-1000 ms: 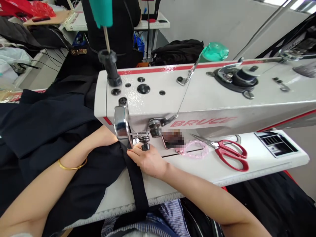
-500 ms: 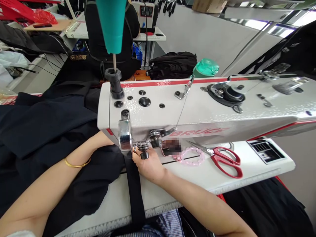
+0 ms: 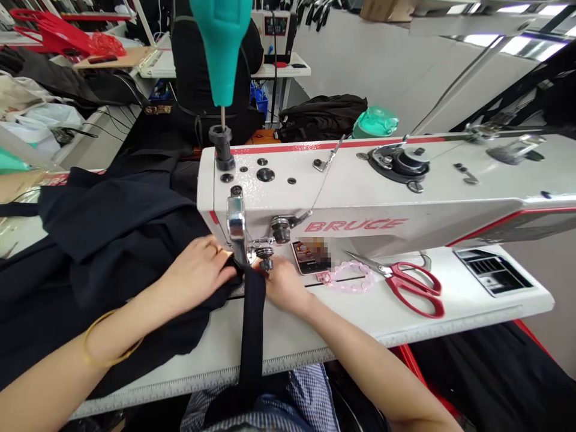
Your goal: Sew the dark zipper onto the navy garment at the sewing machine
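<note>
My left hand [image 3: 198,273] is at the left of the needle area of the white sewing machine [image 3: 333,192], its fingers closed on the edge of the dark fabric [image 3: 121,234]. My right hand [image 3: 285,285] lies just right of the needle area, beside a black strip [image 3: 252,324]; its fingertips are hidden behind the machine's fittings. The strip runs from the needle area down over the table's front edge. Most of the dark fabric is heaped under and around my left forearm.
Red-handled scissors [image 3: 414,288], a pink beaded loop [image 3: 353,277] and a phone [image 3: 310,257] lie on the white table [image 3: 360,324] to the right. A teal thread cone [image 3: 222,54] stands above the machine. A person in black [image 3: 193,72] sits beyond.
My left hand has come out from behind the machine head and now shows in full at the fabric's edge. My right hand stays beside the strip. The view has shifted slightly.
</note>
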A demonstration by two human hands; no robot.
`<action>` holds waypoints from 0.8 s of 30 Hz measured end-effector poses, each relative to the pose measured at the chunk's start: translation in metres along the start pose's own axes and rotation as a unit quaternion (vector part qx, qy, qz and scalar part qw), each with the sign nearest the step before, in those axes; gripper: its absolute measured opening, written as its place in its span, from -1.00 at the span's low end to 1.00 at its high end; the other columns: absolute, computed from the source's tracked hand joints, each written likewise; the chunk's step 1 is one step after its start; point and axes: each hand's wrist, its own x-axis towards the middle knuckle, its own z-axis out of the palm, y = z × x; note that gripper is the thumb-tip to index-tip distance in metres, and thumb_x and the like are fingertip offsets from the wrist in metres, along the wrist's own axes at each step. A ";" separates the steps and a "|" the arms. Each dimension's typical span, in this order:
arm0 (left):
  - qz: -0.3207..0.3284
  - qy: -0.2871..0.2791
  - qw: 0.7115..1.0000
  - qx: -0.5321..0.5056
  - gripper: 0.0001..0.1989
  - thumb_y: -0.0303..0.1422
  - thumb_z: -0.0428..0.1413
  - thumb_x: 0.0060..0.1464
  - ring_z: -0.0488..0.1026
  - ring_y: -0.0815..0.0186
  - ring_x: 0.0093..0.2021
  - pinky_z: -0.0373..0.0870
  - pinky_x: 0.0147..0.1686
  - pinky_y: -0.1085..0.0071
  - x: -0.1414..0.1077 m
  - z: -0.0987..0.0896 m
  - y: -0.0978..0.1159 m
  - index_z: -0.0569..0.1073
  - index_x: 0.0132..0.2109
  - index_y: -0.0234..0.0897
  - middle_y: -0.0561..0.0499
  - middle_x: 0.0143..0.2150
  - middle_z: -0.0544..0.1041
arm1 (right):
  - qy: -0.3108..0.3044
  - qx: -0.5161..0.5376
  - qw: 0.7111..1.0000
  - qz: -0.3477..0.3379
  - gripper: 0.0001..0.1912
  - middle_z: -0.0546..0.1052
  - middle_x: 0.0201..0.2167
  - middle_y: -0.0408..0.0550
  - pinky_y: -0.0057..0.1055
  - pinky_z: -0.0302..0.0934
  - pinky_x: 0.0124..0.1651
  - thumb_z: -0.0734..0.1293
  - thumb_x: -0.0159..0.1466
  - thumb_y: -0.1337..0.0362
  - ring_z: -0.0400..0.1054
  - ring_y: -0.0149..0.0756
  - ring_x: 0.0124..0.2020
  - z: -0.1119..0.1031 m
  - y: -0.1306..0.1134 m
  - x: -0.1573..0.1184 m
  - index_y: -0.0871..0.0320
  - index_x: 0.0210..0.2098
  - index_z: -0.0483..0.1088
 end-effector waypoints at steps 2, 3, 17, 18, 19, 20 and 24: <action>0.030 -0.036 0.999 0.021 -0.66 -0.16 0.01 0.09 0.37 0.14 -0.17 0.30 -0.14 0.21 -0.028 -0.004 0.019 0.43 -0.18 -0.37 -0.12 -0.25 0.47 | -0.013 0.097 0.995 0.026 -0.72 0.46 -0.55 -0.08 -0.47 0.17 -0.30 0.16 0.25 0.27 0.32 -0.36 -0.44 -0.002 0.001 0.000 0.23 -0.49 0.41; 0.035 -0.047 0.998 0.032 -0.67 -0.16 0.01 0.09 0.38 0.16 -0.19 0.31 -0.16 0.22 -0.041 -0.005 0.026 0.44 -0.19 -0.35 -0.10 -0.25 0.47 | -0.019 0.134 0.991 0.019 -0.67 0.48 -0.51 -0.07 -0.48 0.19 -0.28 0.11 0.28 0.25 0.35 -0.35 -0.42 -0.002 0.001 0.000 0.23 -0.45 0.42; -0.174 -0.153 0.958 -0.169 -0.54 -0.11 -0.30 0.20 0.37 0.39 -0.45 0.26 -0.39 0.48 -0.053 -0.037 0.007 0.33 -0.43 -0.25 0.07 -0.45 0.42 | -0.091 -0.204 0.969 -0.103 -0.80 0.46 -0.27 0.01 -0.47 0.15 -0.36 0.14 0.23 0.45 0.37 -0.32 -0.35 0.011 -0.035 0.011 0.24 -0.21 0.35; -0.162 -0.171 0.955 -0.181 -0.53 -0.11 -0.29 0.19 0.39 0.38 -0.40 0.27 -0.34 0.48 -0.053 -0.038 0.005 0.33 -0.46 -0.25 0.05 -0.39 0.44 | -0.092 -0.211 0.968 -0.104 -0.82 0.46 -0.31 0.01 -0.46 0.13 -0.40 0.15 0.20 0.47 0.36 -0.32 -0.40 0.012 -0.037 0.012 0.26 -0.28 0.36; -0.152 -0.190 0.954 -0.177 -0.55 -0.09 -0.25 0.16 0.39 0.37 -0.36 0.28 -0.31 0.47 -0.054 -0.038 0.002 0.34 -0.45 -0.26 0.03 -0.32 0.45 | -0.091 -0.214 0.967 -0.107 -0.84 0.46 -0.33 0.02 -0.46 0.12 -0.42 0.17 0.17 0.49 0.36 -0.31 -0.41 0.014 -0.039 0.013 0.27 -0.33 0.37; -0.150 -0.210 0.953 -0.158 -0.60 -0.07 -0.18 0.11 0.40 0.34 -0.34 0.28 -0.31 0.46 -0.057 -0.037 -0.003 0.36 -0.40 -0.25 0.01 -0.29 0.46 | -0.090 -0.220 0.965 -0.113 -0.85 0.45 -0.34 0.03 -0.45 0.12 -0.42 0.18 0.14 0.50 0.35 -0.30 -0.39 0.016 -0.040 0.012 0.27 -0.37 0.37; -0.217 -0.286 0.933 -0.009 -0.63 -0.05 0.02 -0.08 0.43 0.18 -0.41 0.25 -0.45 0.39 -0.079 -0.039 -0.035 0.36 -0.22 -0.22 -0.02 -0.41 0.48 | -0.070 -0.238 0.959 -0.139 -0.87 0.42 -0.31 0.07 -0.34 0.15 -0.22 0.19 0.12 0.49 0.28 -0.17 -0.17 0.017 -0.044 0.005 0.27 -0.40 0.36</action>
